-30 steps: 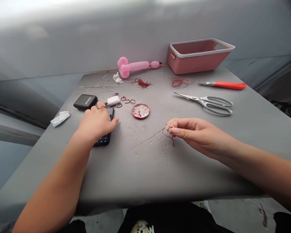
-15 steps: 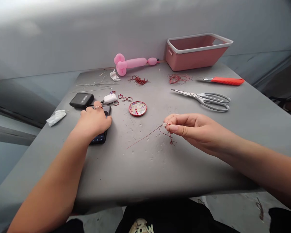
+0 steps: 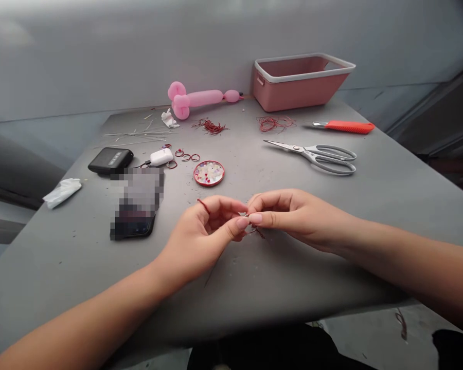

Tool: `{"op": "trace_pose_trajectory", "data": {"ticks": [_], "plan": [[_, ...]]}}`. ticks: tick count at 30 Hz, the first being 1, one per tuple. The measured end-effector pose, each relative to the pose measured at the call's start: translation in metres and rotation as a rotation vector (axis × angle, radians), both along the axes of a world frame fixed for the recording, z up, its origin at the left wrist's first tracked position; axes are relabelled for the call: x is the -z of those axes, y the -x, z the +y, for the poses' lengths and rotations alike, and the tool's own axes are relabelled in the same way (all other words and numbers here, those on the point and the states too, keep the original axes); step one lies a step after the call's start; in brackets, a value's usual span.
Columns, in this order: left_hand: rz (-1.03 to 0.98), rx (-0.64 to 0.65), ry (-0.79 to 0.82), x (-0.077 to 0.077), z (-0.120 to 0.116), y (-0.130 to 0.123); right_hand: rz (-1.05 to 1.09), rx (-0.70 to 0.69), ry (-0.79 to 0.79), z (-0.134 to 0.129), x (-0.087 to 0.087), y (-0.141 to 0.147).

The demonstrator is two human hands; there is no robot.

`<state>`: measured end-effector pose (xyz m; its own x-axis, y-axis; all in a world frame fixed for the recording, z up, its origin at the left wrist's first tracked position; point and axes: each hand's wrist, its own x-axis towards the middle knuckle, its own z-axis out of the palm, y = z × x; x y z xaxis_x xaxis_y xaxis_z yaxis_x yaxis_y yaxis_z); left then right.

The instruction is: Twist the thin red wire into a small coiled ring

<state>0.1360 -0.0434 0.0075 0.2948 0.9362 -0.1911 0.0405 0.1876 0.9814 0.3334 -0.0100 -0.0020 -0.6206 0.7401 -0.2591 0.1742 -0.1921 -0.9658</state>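
My left hand [image 3: 202, 234] and my right hand [image 3: 299, 216] meet above the near middle of the table, thumb and fingertips closed in a pinch. Between them they hold a thin dark red cord [image 3: 259, 233]; a frayed tangle of it hangs below the right fingertips. One loose end trails down under my left hand. A small shiny bit shows at the fingertips, most of it hidden. A red ring circles a finger of my left hand. Just beyond lies a round red-rimmed dish [image 3: 209, 185] of pale and coloured beads [image 3: 209, 172].
Scissors [image 3: 312, 153], a red-handled cutter [image 3: 349, 127], red thread piles [image 3: 212, 126], small rings [image 3: 186, 157] and a phone [image 3: 139, 205] lie around. A black power bank [image 3: 110, 160], white case [image 3: 161, 156], pink balloon [image 3: 204, 98] and pink bin [image 3: 299, 92] stand farther back.
My left hand has left the phone, moved right and joined my right hand at the cord. My right hand has shifted slightly left and the view has turned a little.
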Motion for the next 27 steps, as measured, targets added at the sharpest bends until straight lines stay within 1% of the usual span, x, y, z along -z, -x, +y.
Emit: {"op": "trace_pose_trajectory", "data": {"ticks": [3,7,11,14,15,17,20,23,25,27], "plan": [[-0.115,-0.044,0.096,0.001,0.005,0.002,0.009,-0.012,-0.003,0.005,0.003,-0.003],[-0.18,-0.095,0.136,0.007,0.006,0.001,0.009,-0.033,0.008,0.011,0.0,-0.004],[-0.203,-0.071,0.156,0.01,0.006,0.0,-0.048,0.01,-0.023,0.011,-0.007,-0.001],[-0.222,-0.027,0.181,0.011,0.006,0.0,-0.12,0.034,-0.105,0.007,-0.009,0.002],[-0.222,-0.018,0.194,0.011,0.006,0.001,-0.137,0.041,-0.168,0.005,-0.009,0.003],[-0.212,-0.009,0.216,0.012,0.006,0.001,-0.161,0.056,-0.359,0.003,-0.005,0.004],[-0.206,-0.016,0.218,0.013,0.006,0.0,-0.187,0.061,-0.724,0.001,0.002,0.004],[-0.221,-0.026,0.25,0.012,0.005,-0.001,-0.192,0.022,-1.053,0.002,0.007,0.002],[-0.238,-0.025,0.282,0.011,0.005,-0.002,-0.192,-0.008,-1.195,0.002,0.008,0.0],[-0.255,-0.024,0.303,0.01,0.004,-0.002,-0.185,-0.032,-1.235,0.002,0.007,-0.001]]}}
